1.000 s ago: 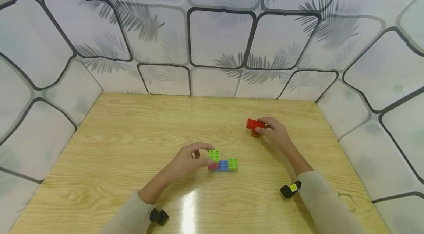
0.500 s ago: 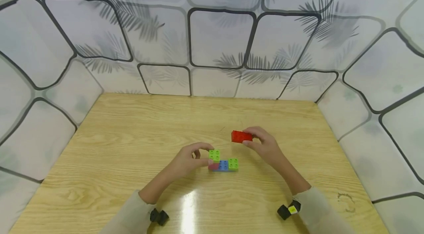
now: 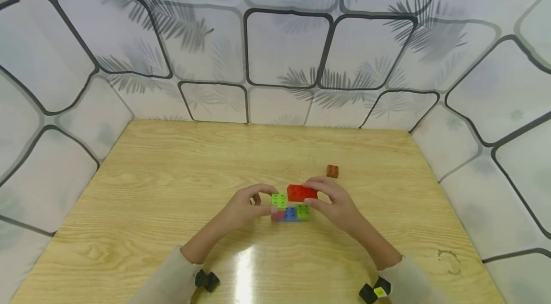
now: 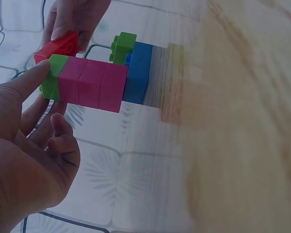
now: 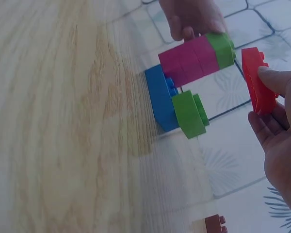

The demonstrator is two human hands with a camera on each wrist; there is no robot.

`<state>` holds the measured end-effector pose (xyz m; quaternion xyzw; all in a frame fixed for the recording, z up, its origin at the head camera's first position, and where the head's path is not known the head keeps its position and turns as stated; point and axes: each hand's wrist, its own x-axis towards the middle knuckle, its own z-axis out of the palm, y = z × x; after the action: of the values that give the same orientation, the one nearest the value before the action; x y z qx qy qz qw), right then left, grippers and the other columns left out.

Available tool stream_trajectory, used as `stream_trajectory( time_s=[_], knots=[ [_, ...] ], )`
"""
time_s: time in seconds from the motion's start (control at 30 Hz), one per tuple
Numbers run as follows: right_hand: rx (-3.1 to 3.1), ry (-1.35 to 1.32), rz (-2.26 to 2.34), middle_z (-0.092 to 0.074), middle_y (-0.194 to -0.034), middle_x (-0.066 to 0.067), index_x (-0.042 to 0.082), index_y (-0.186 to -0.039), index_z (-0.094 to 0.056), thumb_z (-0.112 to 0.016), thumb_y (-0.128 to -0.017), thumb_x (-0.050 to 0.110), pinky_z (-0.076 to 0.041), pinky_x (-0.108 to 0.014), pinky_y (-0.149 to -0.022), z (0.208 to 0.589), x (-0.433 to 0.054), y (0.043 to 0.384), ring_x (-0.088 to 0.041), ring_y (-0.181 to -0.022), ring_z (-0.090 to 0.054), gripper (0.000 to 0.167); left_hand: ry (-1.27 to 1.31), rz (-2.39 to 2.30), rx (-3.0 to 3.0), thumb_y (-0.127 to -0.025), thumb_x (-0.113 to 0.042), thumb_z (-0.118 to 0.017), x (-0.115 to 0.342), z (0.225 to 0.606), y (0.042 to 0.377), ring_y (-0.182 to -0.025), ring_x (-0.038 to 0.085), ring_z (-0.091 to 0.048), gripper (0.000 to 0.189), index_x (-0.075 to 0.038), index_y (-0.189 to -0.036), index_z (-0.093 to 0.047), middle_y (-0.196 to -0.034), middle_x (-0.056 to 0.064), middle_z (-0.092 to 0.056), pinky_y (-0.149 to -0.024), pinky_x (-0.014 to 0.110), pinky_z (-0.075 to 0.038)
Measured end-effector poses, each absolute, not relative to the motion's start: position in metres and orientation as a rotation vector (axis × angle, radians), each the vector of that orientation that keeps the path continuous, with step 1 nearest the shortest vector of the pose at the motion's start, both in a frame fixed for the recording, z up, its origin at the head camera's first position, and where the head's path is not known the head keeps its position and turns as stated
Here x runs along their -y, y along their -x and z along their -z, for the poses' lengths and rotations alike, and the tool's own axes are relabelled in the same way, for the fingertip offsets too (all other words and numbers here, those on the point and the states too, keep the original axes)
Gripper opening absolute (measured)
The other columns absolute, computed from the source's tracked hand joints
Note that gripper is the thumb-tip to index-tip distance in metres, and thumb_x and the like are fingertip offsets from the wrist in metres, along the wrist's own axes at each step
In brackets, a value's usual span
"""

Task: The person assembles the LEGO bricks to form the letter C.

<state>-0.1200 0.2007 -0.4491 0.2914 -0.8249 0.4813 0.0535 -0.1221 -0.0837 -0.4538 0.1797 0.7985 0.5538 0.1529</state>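
My left hand [image 3: 243, 208] pinches a light green brick [image 4: 53, 77] between thumb and fingers. That brick tops a stack of magenta bricks [image 4: 92, 82] on one end of a long blue brick [image 3: 291, 213], which lies on the table. Another green brick [image 5: 189, 114] sits on the blue brick's other end. In my right hand [image 3: 336, 201] is a long red brick [image 3: 301, 193], gripped by one end between thumb and fingers. The right wrist view shows the red brick apart from the stack, at about the height of its green top.
A small brown brick [image 3: 332, 171] stands on the wooden table [image 3: 193, 156], behind and to the right of my right hand. A patterned white backdrop [image 3: 284, 50] rises behind the table and along both sides.
My right hand has carried the red brick left and nearer, from over the brown brick to above the blue brick. The brown brick is now uncovered. My left hand stays in place.
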Motion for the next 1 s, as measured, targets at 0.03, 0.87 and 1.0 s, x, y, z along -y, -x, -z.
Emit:
stream_trajectory(
  time_s=[0.03, 0.87, 1.0],
  knots=[
    [2.491, -0.910, -1.452, -0.064, -0.124, -0.004, 0.013, -0.125, -0.069, -0.074, -0.090, 0.005, -0.050, -0.020, -0.098, 0.449, -0.199, 0.119, -0.015, -0.116, -0.058, 0.036, -0.516, -1.588, -2.289, -0.087, -0.037, -0.079, 0.084, 0.454, 0.122, -0.082, 0.019, -0.051, 0.038, -0.030, -0.123, -0.067, -0.111, 0.000, -0.065, -0.054, 0.023, -0.040],
    [2.402, -1.194, -1.066, -0.060, -0.124, -0.010, 0.004, -0.119, -0.074, -0.079, -0.082, 0.000, -0.055, -0.027, -0.082, 0.440, -0.185, 0.117, -0.022, -0.111, -0.055, 0.038, -0.499, -1.561, -2.279, -0.088, -0.038, -0.077, 0.083, 0.451, 0.123, -0.082, 0.020, -0.050, 0.040, -0.028, -0.125, -0.066, -0.099, 0.009, -0.060, -0.054, 0.023, -0.040],
    [2.356, -1.232, -1.007, -0.061, -0.122, -0.013, 0.002, -0.119, -0.074, -0.081, -0.079, -0.002, -0.055, -0.027, -0.082, 0.440, -0.185, 0.119, -0.022, -0.111, -0.055, 0.041, -0.512, -1.566, -2.279, -0.088, -0.038, -0.077, 0.084, 0.452, 0.123, -0.081, 0.020, -0.050, 0.039, -0.029, -0.125, -0.067, -0.098, 0.009, -0.060, -0.054, 0.023, -0.040]
  ],
)
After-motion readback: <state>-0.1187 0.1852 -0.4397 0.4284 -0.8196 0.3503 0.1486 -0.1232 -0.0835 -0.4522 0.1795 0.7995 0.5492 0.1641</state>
